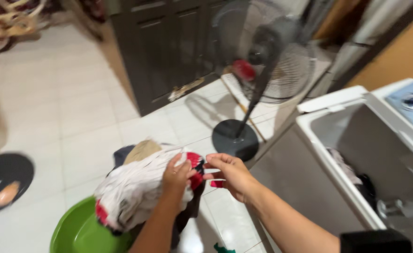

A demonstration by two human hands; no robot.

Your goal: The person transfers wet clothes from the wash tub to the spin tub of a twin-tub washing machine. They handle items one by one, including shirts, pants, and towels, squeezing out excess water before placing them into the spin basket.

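Laundry hangs between your hands: your left hand (pixel 177 177) is closed on the bunched white striped garment with red trim (pixel 138 187), held above the green basin (pixel 82 232), and your right hand (pixel 230 175) pinches the garment's red edge between thumb and fingers. Keep both grips firm and pull the edge out gently, so the cloth opens flat (the dark clothes (pixel 187 211) below can catch). The open washing machine (pixel 356 140) stands near, on your right.

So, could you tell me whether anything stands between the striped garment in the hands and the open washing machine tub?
Nothing visible does: both hands hold the striped garment above the green basin, with open air to the tub.
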